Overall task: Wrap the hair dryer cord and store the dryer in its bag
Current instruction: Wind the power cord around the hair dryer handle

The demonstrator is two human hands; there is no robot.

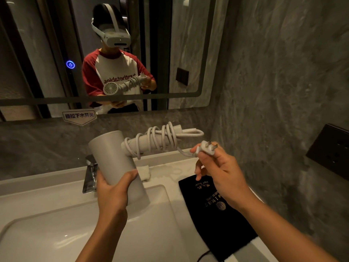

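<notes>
Grey marble walls, a mirror, and a white desk [166, 163] around the sink. Left hand [113, 188] grips the hair dryer [113, 157] barrel at centre; the cord [158, 138] is coiled round its handle, nearly done. Right hand [217, 167] pinches the plug [205, 147] at 3 o'clock. Tucking the end remains, then the black bag [213, 220], lying flat at 5 o'clock.

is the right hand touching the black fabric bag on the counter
Apart. The head view shows the right hand raised above the black fabric bag, pinching the white plug of the grey hair dryer, with nothing gripping the bag.
</notes>
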